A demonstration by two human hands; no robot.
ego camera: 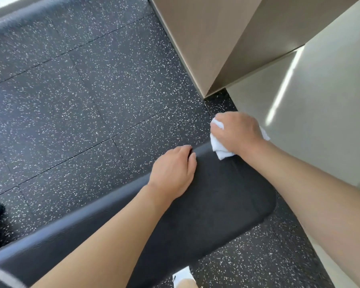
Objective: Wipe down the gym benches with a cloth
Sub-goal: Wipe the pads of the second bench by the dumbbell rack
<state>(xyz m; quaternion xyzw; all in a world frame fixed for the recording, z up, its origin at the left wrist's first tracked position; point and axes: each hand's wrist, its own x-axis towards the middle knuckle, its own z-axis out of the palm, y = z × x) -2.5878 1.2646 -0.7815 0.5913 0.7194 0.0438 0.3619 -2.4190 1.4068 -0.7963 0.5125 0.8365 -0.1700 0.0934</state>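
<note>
Gripping cloth (pixel 218 145), right hand (pixel 238 132) | left hand (pixel 173 171) apparently bracing bench (pixel 216 204)

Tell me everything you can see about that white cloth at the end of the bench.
The white cloth is small, soft and bunched, like terry towelling. The right hand grips it from above, covering most of it; crumpled folds stick out below the fingers, and a corner shows beside the wrist. It is pressed against the far corner of the black padded bench, close to the beige wall. The left hand rests on the bench nearby, not touching the cloth.
</note>
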